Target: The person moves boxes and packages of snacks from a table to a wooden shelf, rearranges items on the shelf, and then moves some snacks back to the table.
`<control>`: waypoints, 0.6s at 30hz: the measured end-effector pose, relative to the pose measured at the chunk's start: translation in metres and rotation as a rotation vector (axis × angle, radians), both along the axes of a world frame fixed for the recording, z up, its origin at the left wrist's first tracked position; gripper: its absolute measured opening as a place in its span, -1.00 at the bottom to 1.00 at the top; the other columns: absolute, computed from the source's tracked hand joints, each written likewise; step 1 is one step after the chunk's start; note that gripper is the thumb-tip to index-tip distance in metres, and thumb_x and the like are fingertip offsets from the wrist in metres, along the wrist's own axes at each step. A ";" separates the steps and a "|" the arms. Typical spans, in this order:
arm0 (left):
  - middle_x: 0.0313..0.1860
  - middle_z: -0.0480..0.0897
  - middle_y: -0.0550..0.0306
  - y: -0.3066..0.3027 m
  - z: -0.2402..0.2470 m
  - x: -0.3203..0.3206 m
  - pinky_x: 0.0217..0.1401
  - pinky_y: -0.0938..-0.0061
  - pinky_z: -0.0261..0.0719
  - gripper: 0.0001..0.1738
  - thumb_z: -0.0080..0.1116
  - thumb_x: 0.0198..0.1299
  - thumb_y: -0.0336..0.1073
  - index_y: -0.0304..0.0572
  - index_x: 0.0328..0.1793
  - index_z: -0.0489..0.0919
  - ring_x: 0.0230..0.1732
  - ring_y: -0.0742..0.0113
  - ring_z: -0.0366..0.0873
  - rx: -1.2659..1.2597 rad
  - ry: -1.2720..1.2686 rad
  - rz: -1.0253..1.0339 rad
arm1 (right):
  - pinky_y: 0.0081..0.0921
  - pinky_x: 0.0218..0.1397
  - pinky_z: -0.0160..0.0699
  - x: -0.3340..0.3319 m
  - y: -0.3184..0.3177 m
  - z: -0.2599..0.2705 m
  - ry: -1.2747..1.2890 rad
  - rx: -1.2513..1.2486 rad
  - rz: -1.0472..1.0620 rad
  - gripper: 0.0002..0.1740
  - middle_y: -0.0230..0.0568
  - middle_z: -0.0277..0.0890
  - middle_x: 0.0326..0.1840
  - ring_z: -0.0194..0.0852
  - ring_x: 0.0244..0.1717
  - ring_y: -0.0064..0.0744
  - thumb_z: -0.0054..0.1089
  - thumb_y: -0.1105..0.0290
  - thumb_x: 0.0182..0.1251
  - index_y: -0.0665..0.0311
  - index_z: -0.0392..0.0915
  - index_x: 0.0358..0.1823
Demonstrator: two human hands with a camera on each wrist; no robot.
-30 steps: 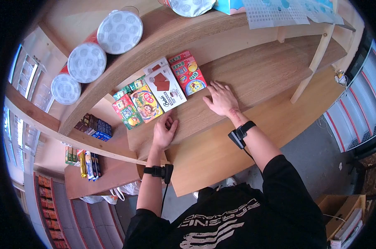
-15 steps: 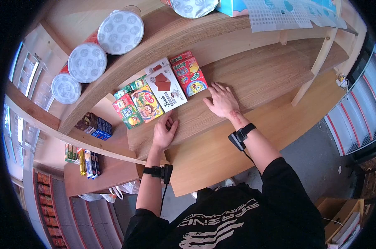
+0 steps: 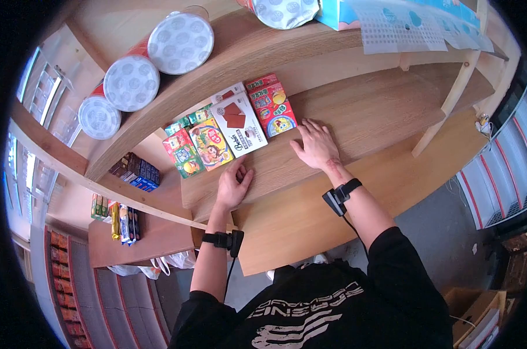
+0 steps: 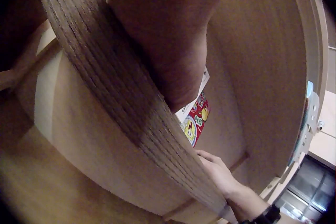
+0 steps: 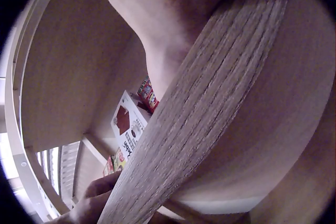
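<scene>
In the head view my right hand [image 3: 317, 145] rests on the wooden shelf [image 3: 368, 104], fingers spread, its fingertips close to the red boxes [image 3: 278, 116]. My left hand [image 3: 235, 185] lies near the shelf's front edge with loosely bent fingers. Just beyond those fingers stand a white box picturing brown biscuits [image 3: 240, 125] and a yellow box [image 3: 213, 145]. Red-and-green boxes [image 3: 183, 154] sit at the left end of the row. Neither hand holds anything. Each wrist view shows its own hand mostly as wrist and palm, with the fingers hidden behind the shelf edge.
Above, an upper shelf [image 3: 240, 55] carries round silver-lidded tubs [image 3: 181, 43] and a blue box [image 3: 330, 13]. A wooden post [image 3: 449, 104] stands to the right. Dark boxes [image 3: 136, 172] lie on a lower shelf at left, and a cardboard carton [image 3: 467, 305] sits on the floor.
The head view has shifted slightly, so the shelves and boxes appear a little further right. Both hands keep their places beside the boxes.
</scene>
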State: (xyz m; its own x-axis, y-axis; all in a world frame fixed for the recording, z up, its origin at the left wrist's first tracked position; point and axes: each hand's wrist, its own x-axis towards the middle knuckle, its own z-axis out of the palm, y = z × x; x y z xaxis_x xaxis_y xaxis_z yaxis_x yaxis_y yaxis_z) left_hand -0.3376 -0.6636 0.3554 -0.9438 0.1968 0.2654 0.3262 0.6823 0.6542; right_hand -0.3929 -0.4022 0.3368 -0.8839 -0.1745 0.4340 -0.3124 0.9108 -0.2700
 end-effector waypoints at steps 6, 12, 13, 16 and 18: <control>-0.50 0.45 0.14 -0.001 -0.003 -0.001 -0.39 0.47 0.43 -0.48 0.22 0.12 -0.34 -0.36 0.22 0.45 -0.52 0.37 0.38 0.005 0.028 -0.002 | -0.22 0.38 0.12 0.001 0.000 0.002 0.022 0.000 0.016 -0.38 0.04 0.27 0.35 0.12 0.42 -0.14 -0.04 0.04 0.32 0.42 0.34 0.20; -0.47 0.47 0.12 0.000 0.000 0.002 -0.40 0.46 0.43 -0.52 0.22 0.13 -0.31 -0.32 0.19 0.48 -0.51 0.36 0.40 -0.008 0.032 0.001 | -0.19 0.40 0.09 0.000 0.000 0.000 0.028 -0.029 0.034 -0.41 0.04 0.28 0.34 0.12 0.43 -0.14 -0.01 0.04 0.32 0.37 0.37 0.18; -0.47 0.47 0.12 0.000 0.001 0.002 -0.40 0.46 0.43 -0.52 0.22 0.13 -0.31 -0.32 0.19 0.48 -0.51 0.36 0.40 -0.006 0.034 0.009 | -0.19 0.40 0.09 -0.001 0.000 0.000 0.030 -0.027 0.042 -0.41 0.04 0.28 0.34 0.12 0.43 -0.14 -0.01 0.04 0.32 0.37 0.37 0.18; -0.47 0.46 0.12 0.001 0.002 0.003 -0.40 0.46 0.44 -0.53 0.22 0.13 -0.31 -0.32 0.18 0.49 -0.51 0.36 0.40 -0.004 0.035 0.010 | -0.18 0.40 0.08 0.000 0.000 0.002 -0.002 -0.034 0.041 -0.41 0.06 0.28 0.34 0.11 0.43 -0.14 -0.01 0.04 0.32 0.37 0.37 0.18; -0.47 0.47 0.12 0.001 0.003 0.004 -0.39 0.46 0.45 -0.54 0.22 0.13 -0.31 -0.32 0.16 0.50 -0.51 0.34 0.41 0.004 0.022 0.009 | -0.18 0.40 0.08 0.001 -0.001 0.004 -0.012 -0.028 0.032 -0.41 0.07 0.28 0.34 0.12 0.43 -0.14 0.00 0.03 0.31 0.37 0.38 0.17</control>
State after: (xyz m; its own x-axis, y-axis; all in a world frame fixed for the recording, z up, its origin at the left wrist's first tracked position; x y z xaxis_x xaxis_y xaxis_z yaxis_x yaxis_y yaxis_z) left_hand -0.3337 -0.6628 0.3585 -0.9395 0.1872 0.2869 0.3344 0.6826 0.6498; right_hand -0.3917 -0.4027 0.3407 -0.8832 -0.1907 0.4285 -0.3377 0.8926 -0.2989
